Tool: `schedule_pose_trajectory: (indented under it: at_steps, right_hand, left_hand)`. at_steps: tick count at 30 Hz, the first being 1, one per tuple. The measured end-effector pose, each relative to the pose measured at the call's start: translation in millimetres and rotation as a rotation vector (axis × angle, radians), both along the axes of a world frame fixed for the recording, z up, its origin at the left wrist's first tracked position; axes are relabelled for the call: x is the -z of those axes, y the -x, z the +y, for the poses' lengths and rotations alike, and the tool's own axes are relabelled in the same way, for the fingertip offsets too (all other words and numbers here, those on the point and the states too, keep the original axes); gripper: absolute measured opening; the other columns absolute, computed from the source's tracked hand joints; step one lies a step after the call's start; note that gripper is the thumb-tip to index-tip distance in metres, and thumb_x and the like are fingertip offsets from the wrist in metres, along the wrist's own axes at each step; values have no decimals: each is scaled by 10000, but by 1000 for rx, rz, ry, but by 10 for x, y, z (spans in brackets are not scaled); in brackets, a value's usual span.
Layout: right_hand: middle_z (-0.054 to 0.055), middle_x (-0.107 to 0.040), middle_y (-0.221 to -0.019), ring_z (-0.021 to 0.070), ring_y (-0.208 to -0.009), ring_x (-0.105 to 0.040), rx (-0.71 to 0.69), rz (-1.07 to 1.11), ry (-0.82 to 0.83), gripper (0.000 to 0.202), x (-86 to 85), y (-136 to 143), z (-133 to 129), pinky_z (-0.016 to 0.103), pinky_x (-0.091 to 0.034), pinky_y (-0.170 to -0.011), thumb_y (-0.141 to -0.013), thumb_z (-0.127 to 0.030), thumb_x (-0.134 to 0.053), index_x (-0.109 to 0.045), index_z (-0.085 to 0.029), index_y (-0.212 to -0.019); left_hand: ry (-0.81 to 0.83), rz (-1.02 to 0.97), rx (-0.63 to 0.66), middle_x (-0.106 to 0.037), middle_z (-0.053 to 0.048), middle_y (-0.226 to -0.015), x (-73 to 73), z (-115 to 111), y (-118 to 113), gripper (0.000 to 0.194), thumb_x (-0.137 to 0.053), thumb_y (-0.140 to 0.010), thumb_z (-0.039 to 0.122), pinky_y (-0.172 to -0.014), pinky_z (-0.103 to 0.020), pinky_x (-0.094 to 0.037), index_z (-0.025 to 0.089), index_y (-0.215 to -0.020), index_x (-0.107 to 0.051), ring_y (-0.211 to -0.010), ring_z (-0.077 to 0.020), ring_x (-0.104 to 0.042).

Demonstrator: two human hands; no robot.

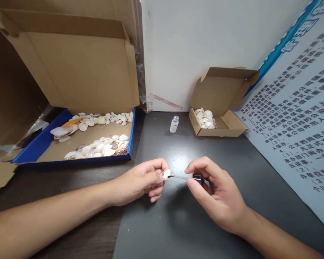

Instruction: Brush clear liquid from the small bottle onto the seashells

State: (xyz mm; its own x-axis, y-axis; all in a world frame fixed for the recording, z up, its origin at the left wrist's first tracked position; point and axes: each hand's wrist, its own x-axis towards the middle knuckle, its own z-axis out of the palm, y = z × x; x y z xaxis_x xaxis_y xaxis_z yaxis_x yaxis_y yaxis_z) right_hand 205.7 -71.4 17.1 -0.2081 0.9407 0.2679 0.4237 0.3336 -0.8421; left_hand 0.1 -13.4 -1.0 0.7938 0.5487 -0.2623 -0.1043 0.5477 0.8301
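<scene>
Between the thumb and fingers of my left hand (148,178) is a small white seashell (166,174). My right hand (217,194) grips a brush (180,177) by its black cap (198,179); a thin clear stem runs from the cap to a dark tip. That tip meets the shell, or lies just in front of it. Beyond both hands, an uncapped clear glass bottle (174,124) with a white label stands upright on the dark grey mat (156,144).
At the left, a blue-edged cardboard box (67,144) with its lid raised holds many shells in two groups. A smaller open cardboard box (221,132) at the back right contains white shells (205,118). A printed sheet (294,126) borders the right side.
</scene>
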Motion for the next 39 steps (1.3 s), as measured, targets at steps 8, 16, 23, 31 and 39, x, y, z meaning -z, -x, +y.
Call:
schedule_pose_trajectory:
  at_steps: [8, 16, 23, 31, 39]
  right_hand:
    - [-71, -427, -600, 116, -460, -412, -47, 37, -21, 92, 12, -30, 0, 242, -362, -455, -918, -196, -496, -538, -252, -976]
    - [-99, -359, -569, 80, -386, -311, -4, 10, -10, 95, 2, 12, -8, 217, -240, -375, -883, -162, -535, -523, -243, -929]
    - [-86, -369, -583, 104, -456, -386, -33, 49, 19, 69, 6, -8, -12, 225, -320, -442, -894, -196, -521, -531, -237, -948]
    - [-105, -330, -568, 77, -418, -325, -12, 12, 43, 109, 12, 47, 12, 197, -260, -396, -833, -187, -569, -526, -219, -929]
    - [-100, -351, -567, 85, -441, -349, -50, 58, 29, 96, 7, 25, 9, 209, -282, -426, -843, -202, -545, -528, -208, -937]
  left_hand:
    - [-2, 10, 1, -372, 87, -576, 1, 3, 1, 153, -598, -857, 246, -523, -212, -374, 203, -833, -453, -492, -72, -351]
    - [-9, -1, 8, -371, 85, -577, 16, 2, 10, 146, -601, -855, 242, -519, -204, -373, 196, -831, -464, -493, -68, -355]
    - [-10, 12, -2, -355, 92, -554, 7, -6, -1, 171, -625, -839, 256, -511, -204, -370, 200, -825, -464, -482, -70, -343]
    - [-13, 6, 15, -369, 92, -572, 8, -1, -7, 250, -671, -813, 331, -495, -198, -347, 201, -817, -456, -479, -63, -334]
    - [-44, -11, 26, -346, 98, -564, 33, 0, -19, 264, -673, -819, 369, -477, -197, -329, 203, -813, -467, -466, -62, -295]
